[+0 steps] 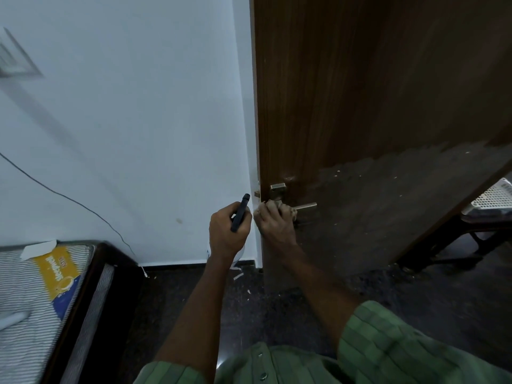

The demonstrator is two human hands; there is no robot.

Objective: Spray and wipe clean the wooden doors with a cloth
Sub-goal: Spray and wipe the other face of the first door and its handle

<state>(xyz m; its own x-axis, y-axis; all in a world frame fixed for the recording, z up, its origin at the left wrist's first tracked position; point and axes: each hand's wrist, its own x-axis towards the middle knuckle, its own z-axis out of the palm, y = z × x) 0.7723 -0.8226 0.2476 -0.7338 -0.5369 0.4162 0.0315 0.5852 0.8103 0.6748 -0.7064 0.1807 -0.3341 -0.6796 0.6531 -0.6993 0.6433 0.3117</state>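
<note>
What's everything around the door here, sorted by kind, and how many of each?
Hands: 2, left hand and right hand
Spray bottles: 1, spray bottle in the left hand
Cloths: 1, cloth under the right hand
Wooden doors: 1, door
Door handles: 1, lever handle
Mattresses: 1, mattress
Total: 7

The brown wooden door (360,106) is seen standing open, upright. A crumpled tan cloth (279,208) is pressed against its metal handle (304,207). The spray bottle (240,216), dark on top, is mostly hidden, so its shape is hard to tell.
</note>
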